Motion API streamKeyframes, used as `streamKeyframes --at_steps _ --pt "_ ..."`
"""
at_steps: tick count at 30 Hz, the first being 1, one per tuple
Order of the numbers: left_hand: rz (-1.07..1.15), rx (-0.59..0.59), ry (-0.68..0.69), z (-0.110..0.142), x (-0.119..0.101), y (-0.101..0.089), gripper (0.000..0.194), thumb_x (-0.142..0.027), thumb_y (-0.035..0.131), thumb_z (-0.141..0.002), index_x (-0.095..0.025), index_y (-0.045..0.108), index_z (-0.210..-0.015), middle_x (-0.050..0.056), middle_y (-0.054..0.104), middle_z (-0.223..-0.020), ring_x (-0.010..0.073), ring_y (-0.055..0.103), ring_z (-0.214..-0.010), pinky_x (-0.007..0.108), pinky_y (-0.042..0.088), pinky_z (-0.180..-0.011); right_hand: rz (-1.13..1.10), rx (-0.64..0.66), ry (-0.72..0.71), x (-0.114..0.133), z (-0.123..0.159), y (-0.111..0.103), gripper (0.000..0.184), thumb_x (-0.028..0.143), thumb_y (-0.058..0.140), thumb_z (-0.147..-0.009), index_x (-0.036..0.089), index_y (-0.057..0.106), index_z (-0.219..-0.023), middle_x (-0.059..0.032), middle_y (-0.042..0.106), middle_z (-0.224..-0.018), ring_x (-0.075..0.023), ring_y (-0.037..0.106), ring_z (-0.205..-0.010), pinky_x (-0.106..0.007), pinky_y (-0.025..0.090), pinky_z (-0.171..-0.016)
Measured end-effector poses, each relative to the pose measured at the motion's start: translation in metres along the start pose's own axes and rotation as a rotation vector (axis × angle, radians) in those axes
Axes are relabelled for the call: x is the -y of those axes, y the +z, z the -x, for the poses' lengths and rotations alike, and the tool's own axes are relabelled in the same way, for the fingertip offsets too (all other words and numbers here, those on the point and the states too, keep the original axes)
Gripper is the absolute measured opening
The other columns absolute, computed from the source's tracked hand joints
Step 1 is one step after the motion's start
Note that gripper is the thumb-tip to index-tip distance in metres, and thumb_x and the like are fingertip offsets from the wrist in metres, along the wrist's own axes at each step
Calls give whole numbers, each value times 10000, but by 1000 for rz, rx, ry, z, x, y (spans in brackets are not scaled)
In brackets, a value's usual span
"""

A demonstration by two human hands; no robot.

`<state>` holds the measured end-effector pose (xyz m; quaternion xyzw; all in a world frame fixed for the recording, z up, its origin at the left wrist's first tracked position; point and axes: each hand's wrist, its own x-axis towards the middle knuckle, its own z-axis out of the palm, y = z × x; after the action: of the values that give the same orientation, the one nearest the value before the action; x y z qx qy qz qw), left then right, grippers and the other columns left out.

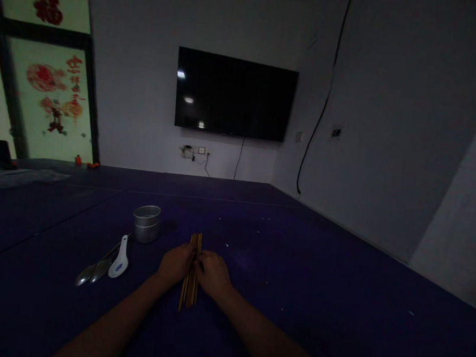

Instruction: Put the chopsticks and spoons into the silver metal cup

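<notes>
head view: left hand [177, 264] and right hand [214, 275] together, clasped about the chopsticks [191, 290] on purple surface [297, 269], right of metal cup [146, 230]. step looks like evening them; next move seems to call for level pressure.

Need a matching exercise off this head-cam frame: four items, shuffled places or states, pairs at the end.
Things:
1. stick bundle
2. metal cup
3. white spoon
4. television

Places or states:
A. lying beside the metal spoons
B. dark-screened, up on the wall
C. gripped between the left hand and the right hand
D. standing upright, open at the top

Pairs: 1-C, 2-D, 3-A, 4-B
</notes>
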<state>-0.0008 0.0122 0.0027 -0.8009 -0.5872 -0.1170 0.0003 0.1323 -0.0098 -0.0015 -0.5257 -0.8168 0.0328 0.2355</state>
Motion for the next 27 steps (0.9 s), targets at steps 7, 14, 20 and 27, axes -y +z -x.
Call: streamKeyframes --at_steps 7,14,20,27 --pt "16 -31 -23 3 -2 2 321 -247 270 -898 -199 518 -1096 86 613 -1051 170 591 -948 270 434 -785 -8 -2 -16 0 -1 0 258 201 416 -844 180 643 -966 -72 663 -976 -176 582 -966 -251 383 -844" --pt "6 -22 -14 4 -3 3 317 -251 266 -899 -190 514 -1086 87 605 -1064 169 593 -929 272 430 -779 -5 -14 -18 -1 -1 1 277 202 409 -846 179 630 -1011 -73 656 -1008 -175 570 -997 -250 374 -866" --pt "31 -19 -27 3 -2 4 330 -251 274 -895 -206 494 -1136 84 596 -1080 167 566 -984 273 415 -821 1 3 -20 -1 -1 1 263 198 420 -840 187 635 -990 -69 657 -1003 -174 573 -989 -250 374 -860" --pt "46 -30 -50 5 -5 1 324 -258 264 -897 -193 505 -1103 82 603 -1074 165 572 -962 270 419 -808 -8 -27 -24 -2 -1 3 265 197 417 -836 180 637 -984 -71 658 -987 -174 576 -977 -252 378 -854"
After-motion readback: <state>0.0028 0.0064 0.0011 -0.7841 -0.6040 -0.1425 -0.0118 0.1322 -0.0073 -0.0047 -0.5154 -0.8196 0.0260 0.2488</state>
